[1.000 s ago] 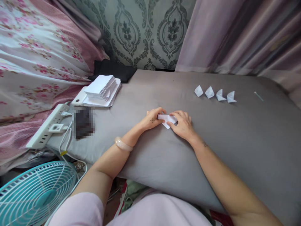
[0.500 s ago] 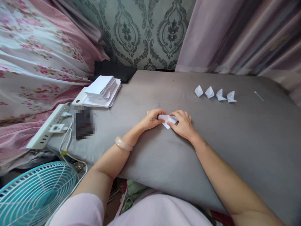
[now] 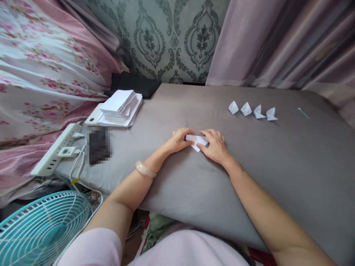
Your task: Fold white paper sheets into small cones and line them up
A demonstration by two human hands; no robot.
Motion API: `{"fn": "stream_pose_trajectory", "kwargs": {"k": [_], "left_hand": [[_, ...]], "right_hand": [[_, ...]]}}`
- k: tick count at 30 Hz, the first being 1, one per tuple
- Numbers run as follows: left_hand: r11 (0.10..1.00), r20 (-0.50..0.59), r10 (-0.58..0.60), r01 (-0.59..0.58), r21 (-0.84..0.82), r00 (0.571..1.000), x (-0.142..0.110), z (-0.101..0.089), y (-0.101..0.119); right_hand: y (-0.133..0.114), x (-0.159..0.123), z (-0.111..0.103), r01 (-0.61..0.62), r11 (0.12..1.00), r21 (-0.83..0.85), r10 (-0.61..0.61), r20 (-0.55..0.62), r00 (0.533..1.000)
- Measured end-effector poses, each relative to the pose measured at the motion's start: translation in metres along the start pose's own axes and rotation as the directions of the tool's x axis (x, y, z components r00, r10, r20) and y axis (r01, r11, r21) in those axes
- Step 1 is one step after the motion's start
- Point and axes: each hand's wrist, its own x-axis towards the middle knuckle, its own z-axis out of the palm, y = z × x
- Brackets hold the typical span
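Paper [image 3: 197, 139] is being pinched over grey sheet [image 3: 177, 107] by left hand [image 3: 179, 141] at nine o'clock and right hand [image 3: 215, 146] at three, barely shifting this past second, suggesting careful folding, four folded pieces [image 3: 246, 109] sitting at two o'clock.

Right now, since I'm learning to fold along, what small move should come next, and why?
I'd probably press the folded white paper firmly: the left hand and right hand grip its opposite ends, so both can bear on it at once.

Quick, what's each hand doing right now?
Left hand: closed, pinching the paper at one end.
Right hand: closed, pinching its other end.
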Motion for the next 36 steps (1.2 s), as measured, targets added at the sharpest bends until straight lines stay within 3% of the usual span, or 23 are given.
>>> {"fn": "stream_pose_trajectory", "kwargs": {"k": [6, 26, 32, 36], "left_hand": [[1.000, 0.001, 0.014, -0.014, 0.002, 1.000, 0.000, 0.000, 0.000], [0.997, -0.015, -0.023, 0.024, 0.077, 1.000, -0.002, -0.004, 0.006], [0.997, 0.039, -0.075, 0.076, -0.008, 0.996, 0.005, -0.004, 0.004], [0.994, 0.046, -0.065, 0.069, -0.089, 0.997, 0.007, -0.004, -0.001]], "right_hand": [[0.000, 0.000, 0.001, -0.016, 1.000, -0.016, 0.016, 0.020, 1.000], [0.002, -0.001, 0.005, 0.053, 0.998, 0.024, -0.051, -0.085, 0.995], [0.005, 0.011, 0.000, -0.082, 0.988, 0.130, 0.080, 0.022, 0.997], [0.013, 0.022, -0.006, -0.067, 0.979, 0.194, 0.041, 0.138, 0.990]]}}
